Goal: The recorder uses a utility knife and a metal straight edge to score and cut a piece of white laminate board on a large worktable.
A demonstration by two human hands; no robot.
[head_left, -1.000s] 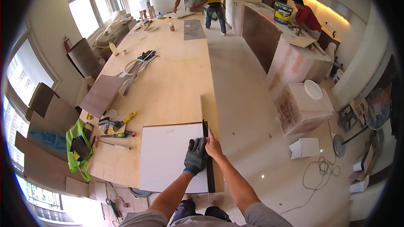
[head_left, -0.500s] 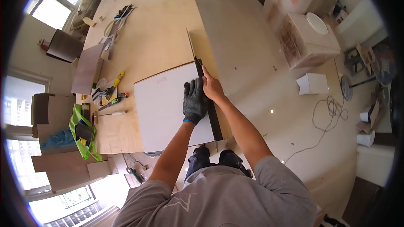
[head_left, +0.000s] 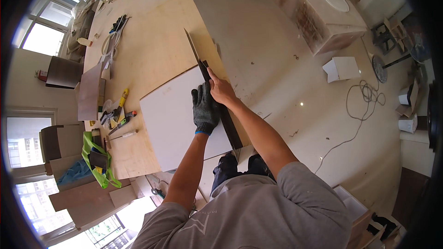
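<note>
A white panel [head_left: 168, 124] lies on the near end of the pale wooden worktable [head_left: 152, 32]. Along its right edge runs a long dark strip [head_left: 229, 128], with a thin, light-edged strip [head_left: 190, 46] sticking out past the panel's far corner. My left hand [head_left: 205, 110], in a dark grey knitted glove with a blue cuff, lies flat on the panel beside the dark strip, fingers stretched forward. Bare, my right hand [head_left: 222, 92] closes over the dark strip from the outer side near its far end, touching the left. Its fingertips are partly hidden.
Left of the panel lie a yellow-handled tool [head_left: 123, 97], a clamp-like tool [head_left: 121, 123] and a thin screwdriver-like tool [head_left: 123, 135]. A bright green bag [head_left: 104, 166] hangs at the table's left corner. On the floor to the right are a white box [head_left: 341, 69] and a cable [head_left: 360, 120].
The view has shifted, so table and panel appear further left. Both hands keep about the same place on the panel and dark strip.
</note>
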